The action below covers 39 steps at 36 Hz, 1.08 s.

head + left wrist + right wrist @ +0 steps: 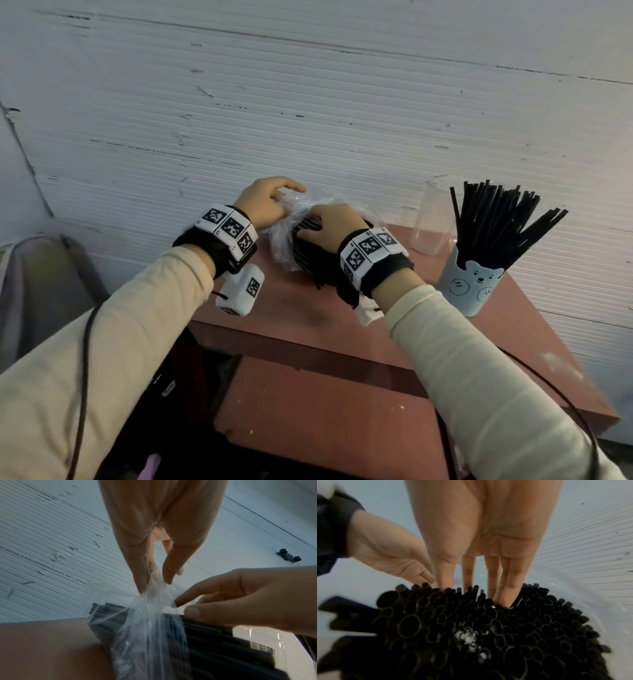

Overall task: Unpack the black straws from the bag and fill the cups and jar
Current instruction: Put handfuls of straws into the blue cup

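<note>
Plastic bag (150,615) is pinched in the left hand (263,202) (fingers (142,574) together on it), right hand (329,226) fingers clamp black straws (488,628).

Straws (471,628) black; bag (149,628) clear, glossy; cup (469,291) at right pale blue with a dark-lined bear face; jar (433,222) beyond it clear; table (308,315) reddish brown; far wall (308,102) white, finely ribbed; sleeves (120,325) cream.

No readable text; jar label (262,648) blurred, wristbands (227,228) with square marker patterns only.
</note>
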{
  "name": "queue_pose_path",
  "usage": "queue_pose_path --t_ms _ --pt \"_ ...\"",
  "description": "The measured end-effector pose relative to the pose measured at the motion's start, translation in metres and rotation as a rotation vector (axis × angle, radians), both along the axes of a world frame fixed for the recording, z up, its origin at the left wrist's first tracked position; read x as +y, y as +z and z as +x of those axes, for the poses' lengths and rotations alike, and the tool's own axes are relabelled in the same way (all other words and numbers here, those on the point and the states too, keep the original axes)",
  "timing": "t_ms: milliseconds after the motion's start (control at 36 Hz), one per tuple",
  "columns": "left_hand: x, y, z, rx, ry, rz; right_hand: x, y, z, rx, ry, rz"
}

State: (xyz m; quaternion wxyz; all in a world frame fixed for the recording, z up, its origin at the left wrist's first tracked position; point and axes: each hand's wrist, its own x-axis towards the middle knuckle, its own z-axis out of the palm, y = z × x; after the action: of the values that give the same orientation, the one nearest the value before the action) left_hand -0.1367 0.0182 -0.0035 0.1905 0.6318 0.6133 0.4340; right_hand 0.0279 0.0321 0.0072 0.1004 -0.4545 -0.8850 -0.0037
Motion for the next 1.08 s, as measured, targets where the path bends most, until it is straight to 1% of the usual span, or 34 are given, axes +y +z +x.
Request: queue_pose_path --t_ms 83,167,194,333,417,556,639,722,805,861,917,1000,1083 --pt "0.001 0.0 0.002 -0.016 0.006 0.001 0.0 0.003 0.003 -0.071 0.076 -0.003" --pt "0.0 0.0 0.002 -0.014 -0.001 -0.019 0.0 0.008 0.008 -0.177 0.11 -0.022" --pt "0.0 0.0 0.002 -0.011 -0.004 -0.025 0.0 0.008 0.01 -0.174 0.118 -0.031" --pt "0.0 0.0 0.004 -0.005 -0.005 -0.038 0.004 0.008 0.021 0.009 0.13 -0.085" --pt "-0.001 -0.001 0.004 -0.013 -0.013 -0.042 0.003 0.009 0.029 0.085 0.12 -0.102" --pt "-0.002 -0.004 0.003 -0.016 -0.019 -0.052 0.002 0.007 0.045 0.222 0.095 -0.22" --pt "-0.002 -0.006 0.004 -0.009 -0.026 -0.049 -0.005 0.006 0.048 0.192 0.136 -0.239" --pt "-0.003 -0.005 0.006 0.015 -0.024 -0.051 -0.008 0.0 0.044 0.163 0.138 -0.256" --pt "-0.003 -0.005 0.006 0.04 -0.021 -0.054 -0.004 -0.005 0.041 0.191 0.108 -0.21" --pt "-0.003 -0.005 0.005 0.048 -0.025 -0.048 0.0 -0.005 0.041 0.242 0.093 -0.148" --pt "-0.003 -0.005 0.004 0.055 -0.029 -0.045 0.001 -0.004 0.041 0.284 0.102 -0.136" --pt "-0.003 -0.006 0.004 0.049 -0.029 -0.044 0.0 -0.004 0.039 0.274 0.151 -0.147" --pt "-0.002 -0.006 0.005 0.054 -0.014 -0.029 -0.001 -0.005 0.037 0.296 0.138 -0.079"
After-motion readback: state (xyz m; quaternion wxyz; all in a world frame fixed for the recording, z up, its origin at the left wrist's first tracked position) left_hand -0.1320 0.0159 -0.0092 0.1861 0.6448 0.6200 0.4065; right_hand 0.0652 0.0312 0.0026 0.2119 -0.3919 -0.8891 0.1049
